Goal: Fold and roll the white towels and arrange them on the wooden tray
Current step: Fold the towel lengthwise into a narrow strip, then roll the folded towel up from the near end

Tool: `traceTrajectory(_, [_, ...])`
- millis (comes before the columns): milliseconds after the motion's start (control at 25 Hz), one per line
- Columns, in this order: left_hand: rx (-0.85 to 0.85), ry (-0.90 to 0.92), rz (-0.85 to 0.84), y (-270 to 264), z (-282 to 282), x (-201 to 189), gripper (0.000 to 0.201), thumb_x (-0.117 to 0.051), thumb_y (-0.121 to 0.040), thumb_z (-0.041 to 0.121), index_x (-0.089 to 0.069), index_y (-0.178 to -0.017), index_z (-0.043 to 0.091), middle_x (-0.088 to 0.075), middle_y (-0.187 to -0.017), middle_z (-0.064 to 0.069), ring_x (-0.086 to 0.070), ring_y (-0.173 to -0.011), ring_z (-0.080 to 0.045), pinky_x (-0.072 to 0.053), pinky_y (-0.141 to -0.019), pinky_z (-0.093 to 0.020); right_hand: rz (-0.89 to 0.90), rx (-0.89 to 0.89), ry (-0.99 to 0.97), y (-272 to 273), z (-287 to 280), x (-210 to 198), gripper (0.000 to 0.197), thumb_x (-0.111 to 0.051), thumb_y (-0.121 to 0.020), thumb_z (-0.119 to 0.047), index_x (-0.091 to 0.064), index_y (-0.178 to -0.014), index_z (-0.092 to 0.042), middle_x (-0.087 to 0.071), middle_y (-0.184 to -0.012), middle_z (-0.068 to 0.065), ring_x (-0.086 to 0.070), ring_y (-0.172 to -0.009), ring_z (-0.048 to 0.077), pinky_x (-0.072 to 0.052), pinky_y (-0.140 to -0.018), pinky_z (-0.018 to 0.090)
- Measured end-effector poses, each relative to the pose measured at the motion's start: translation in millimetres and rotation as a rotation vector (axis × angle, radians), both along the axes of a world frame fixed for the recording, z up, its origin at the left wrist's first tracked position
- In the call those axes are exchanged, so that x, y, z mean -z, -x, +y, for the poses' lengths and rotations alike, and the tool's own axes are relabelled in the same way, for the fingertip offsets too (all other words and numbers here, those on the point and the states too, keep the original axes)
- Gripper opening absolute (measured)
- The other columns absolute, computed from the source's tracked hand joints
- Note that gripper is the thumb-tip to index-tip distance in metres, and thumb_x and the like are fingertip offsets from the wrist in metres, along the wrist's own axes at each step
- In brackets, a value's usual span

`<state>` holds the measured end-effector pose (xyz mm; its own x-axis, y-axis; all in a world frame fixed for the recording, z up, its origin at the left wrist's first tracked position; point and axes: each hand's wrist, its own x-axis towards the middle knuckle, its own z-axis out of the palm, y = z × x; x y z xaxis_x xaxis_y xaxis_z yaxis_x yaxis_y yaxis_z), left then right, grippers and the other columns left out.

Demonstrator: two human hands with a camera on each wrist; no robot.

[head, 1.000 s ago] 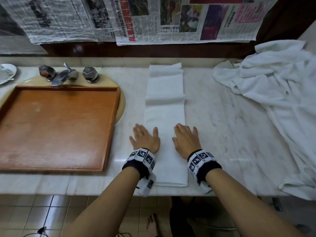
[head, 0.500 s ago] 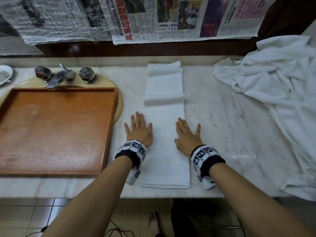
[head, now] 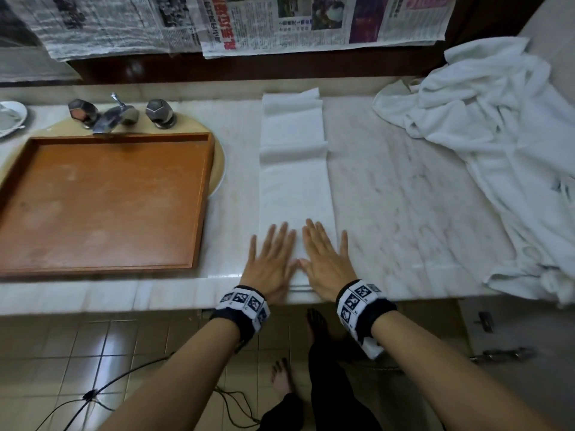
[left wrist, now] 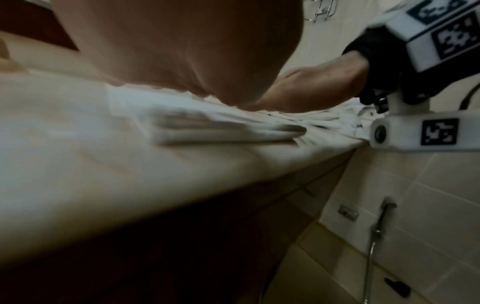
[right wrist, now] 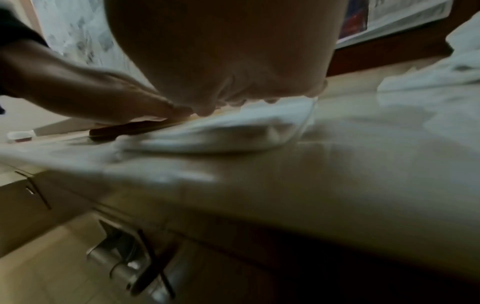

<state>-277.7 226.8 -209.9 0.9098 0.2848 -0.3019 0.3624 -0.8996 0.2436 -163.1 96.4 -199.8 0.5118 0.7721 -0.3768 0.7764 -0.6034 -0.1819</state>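
A long folded white towel (head: pixel 294 181) lies in a strip on the marble counter, running from the back wall to the front edge. My left hand (head: pixel 270 256) and right hand (head: pixel 326 259) press flat on its near end, fingers straight, thumbs almost touching. In the left wrist view the layered towel end (left wrist: pixel 207 127) shows under my palm. From the right wrist the same towel end (right wrist: pixel 221 133) bulges below the hand. The wooden tray (head: pixel 102 203) sits to the left with nothing on it.
A heap of loose white towels (head: pixel 510 135) covers the counter's right side. Chrome tap and handles (head: pixel 118 115) stand behind the tray, over a sink rim (head: pixel 219 169). A small dish (head: pixel 11 118) is at far left. Newspapers hang on the wall.
Both hands slid back along the towel toward the counter's front edge and came closer together. The head view has dipped, showing more floor.
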Motion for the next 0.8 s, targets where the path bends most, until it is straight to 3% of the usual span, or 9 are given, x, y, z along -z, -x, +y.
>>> traceTrajectory(120, [-0.025,-0.047,0.057,22,-5,9,0.062,0.009,-0.094,0.052,0.018,-0.152,0.031,0.030,-0.156,0.010,0.027,-0.144,-0.015,0.004,-0.118,-0.055,-0.040,0.029,0.025,4,-24,12,0.065,-0.012,-0.100,-0.048,0.015,-0.153,-0.020,0.031,-0.154,-0.008,0.024,-0.144,0.011,0.010,-0.112,0.064])
traceTrajectory(200, [-0.125,-0.047,0.094,35,9,9,0.058,-0.001,-0.100,0.048,0.017,-0.152,0.031,0.029,-0.156,0.009,0.024,-0.145,-0.016,0.009,-0.117,-0.056,-0.046,0.090,0.062,-4,-36,12,0.064,-0.013,-0.102,-0.047,0.017,-0.152,-0.021,0.031,-0.155,-0.008,0.024,-0.145,0.013,0.012,-0.112,0.064])
traceTrajectory(280, [-0.174,-0.070,0.067,38,17,-1,0.057,-0.016,-0.103,0.040,0.002,-0.154,0.025,0.016,-0.161,0.004,0.015,-0.148,-0.019,0.007,-0.117,-0.054,-0.074,0.090,0.042,-4,-35,6,0.064,-0.019,-0.104,-0.041,0.016,-0.152,-0.017,0.028,-0.157,-0.004,0.022,-0.146,0.017,0.011,-0.113,0.063])
traceTrajectory(320, [-0.180,-0.069,-0.009,37,18,-7,0.054,-0.026,-0.103,0.036,-0.014,-0.153,0.021,0.000,-0.163,0.000,0.002,-0.150,-0.022,-0.003,-0.118,-0.053,-0.091,0.084,-0.032,-1,-33,1,0.064,-0.026,-0.103,-0.036,0.008,-0.153,-0.016,0.018,-0.161,-0.001,0.013,-0.148,0.020,0.004,-0.115,0.060])
traceTrajectory(400, [-0.161,-0.015,-0.208,36,12,-18,0.038,-0.047,-0.098,0.031,-0.052,-0.133,0.017,-0.042,-0.146,-0.006,-0.037,-0.136,-0.026,-0.036,-0.105,-0.044,-0.062,0.069,-0.244,6,-30,-9,0.055,-0.043,-0.099,-0.030,-0.028,-0.150,-0.015,-0.025,-0.156,0.005,-0.025,-0.142,0.024,-0.023,-0.112,0.046])
traceTrajectory(440, [-0.126,0.024,-0.262,37,9,-21,0.032,-0.054,-0.095,0.034,-0.063,-0.120,0.017,-0.054,-0.130,-0.004,-0.049,-0.121,-0.024,-0.045,-0.093,-0.038,-0.004,0.049,-0.326,10,-31,-11,0.046,-0.050,-0.097,-0.032,-0.046,-0.139,-0.015,-0.045,-0.140,0.004,-0.040,-0.128,0.023,-0.033,-0.103,0.039])
traceTrajectory(480, [-0.081,0.056,-0.265,39,6,-23,0.029,-0.059,-0.091,0.038,-0.067,-0.110,0.018,-0.059,-0.116,-0.001,-0.053,-0.110,-0.020,-0.047,-0.085,-0.034,0.064,0.026,-0.357,12,-34,-12,0.039,-0.057,-0.093,-0.036,-0.057,-0.126,-0.015,-0.054,-0.124,0.002,-0.048,-0.116,0.020,-0.037,-0.095,0.035])
traceTrajectory(600, [-0.015,0.097,-0.168,46,2,-22,0.034,-0.067,-0.083,0.047,-0.069,-0.106,0.021,-0.059,-0.105,0.005,-0.051,-0.102,-0.014,-0.047,-0.081,-0.030,0.135,-0.027,-0.312,15,-45,-5,0.037,-0.072,-0.081,-0.039,-0.066,-0.108,-0.014,-0.057,-0.108,-0.002,-0.050,-0.104,0.016,-0.039,-0.087,0.031])
traceTrajectory(800, [-0.031,0.102,-0.187,48,8,-17,0.019,-0.065,-0.086,0.024,-0.069,-0.101,0.012,-0.061,-0.103,-0.001,-0.055,-0.097,-0.019,-0.047,-0.081,-0.032,0.086,0.038,-0.403,11,-55,2,0.017,-0.068,-0.083,-0.017,-0.072,-0.099,-0.012,-0.063,-0.100,-0.001,-0.058,-0.098,0.019,-0.049,-0.080,0.032])
